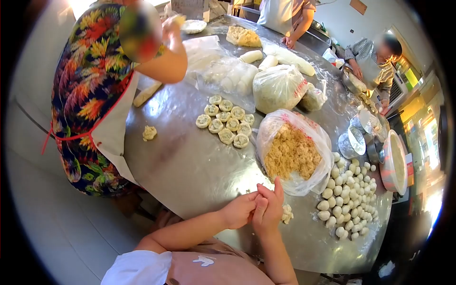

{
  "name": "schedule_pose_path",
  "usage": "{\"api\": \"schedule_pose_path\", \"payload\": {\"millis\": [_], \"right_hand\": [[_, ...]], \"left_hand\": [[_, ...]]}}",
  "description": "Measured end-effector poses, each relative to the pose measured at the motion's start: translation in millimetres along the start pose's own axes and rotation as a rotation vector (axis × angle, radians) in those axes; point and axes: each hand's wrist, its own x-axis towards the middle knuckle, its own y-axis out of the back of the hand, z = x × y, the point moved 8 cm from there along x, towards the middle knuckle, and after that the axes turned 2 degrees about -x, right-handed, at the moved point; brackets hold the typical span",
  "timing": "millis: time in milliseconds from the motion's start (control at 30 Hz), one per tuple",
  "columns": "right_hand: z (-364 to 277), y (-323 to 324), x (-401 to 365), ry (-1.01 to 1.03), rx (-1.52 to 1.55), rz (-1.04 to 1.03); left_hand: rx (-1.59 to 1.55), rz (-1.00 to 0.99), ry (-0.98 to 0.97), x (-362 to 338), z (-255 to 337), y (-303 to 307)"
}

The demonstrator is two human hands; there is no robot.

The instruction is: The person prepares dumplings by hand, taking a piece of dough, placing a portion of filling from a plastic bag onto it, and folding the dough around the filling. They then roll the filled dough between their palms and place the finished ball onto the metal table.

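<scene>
My left hand (239,210) and my right hand (269,207) meet over the near edge of the metal table, fingers pressed together. Whatever lies between them is hidden. A small scrap of dough (287,214) sits on the table just right of my right hand. Beyond my hands stands an open plastic bag of crumbly yellow-brown filling (290,154). Many small white dough balls (349,194) lie in a floury heap to the right. Farther off, several round, flat dough pieces with greenish centres (227,121) are grouped together.
A co-worker in a floral top (90,109) stands at the left with one arm raised. Tied bags (278,88), dough rolls (289,59) and a yellowish dough lump (243,36) occupy the far side. Metal bowls (352,142) and a large basin (394,161) line the right; two more people work beyond.
</scene>
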Motion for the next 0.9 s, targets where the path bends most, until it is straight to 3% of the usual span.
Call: {"api": "schedule_pose_path", "payload": {"millis": [200, 300, 367, 400, 433, 500, 533, 633, 667, 767, 833, 867, 900], "right_hand": [[-4, -7, -7, -0.018, -0.090, 0.149], [20, -5, -2, -0.239, 0.172, 0.148], [50, -5, -7, -0.641, 0.692, 0.253], [55, -6, -8, -0.707, 0.800, 0.261], [58, -8, -10, -0.771, 0.907, 0.264], [43, -10, -8, -0.760, 1.048, 0.292], [37, -11, -7, -0.754, 1.117, 0.309], [27, -26, -15, -0.800, 1.229, 0.170], [32, -29, -21, -0.845, 1.231, 0.270], [35, -39, -29, -0.884, 1.298, 0.052], [49, -32, -34, -0.976, 1.104, 0.110], [55, -27, -38, -1.020, 1.005, 0.139], [53, -15, -31, -0.901, 0.863, 0.141]], "left_hand": [[0.303, 0.163, -0.037, 4, 3, 21], [0.343, 0.175, -0.157, 7, 10, 8], [0.294, 0.146, -0.279, -6, 20, -29], [0.847, 0.174, -0.387, -14, 37, -44], [0.955, 0.177, -0.447, -16, 40, -46], [1.168, 0.184, -0.569, -17, 41, -47], [1.173, 0.146, -0.720, -15, 44, -45], [1.322, 0.129, -0.788, -17, 48, -42], [1.426, 0.102, -0.860, -17, 49, -45], [1.633, 0.074, -0.998, -21, 48, -55], [1.628, 0.126, -0.981, -26, 49, -62], [1.470, 0.119, -0.943, -24, 50, -58], [1.312, 0.113, -0.898, -21, 48, -54]]}}
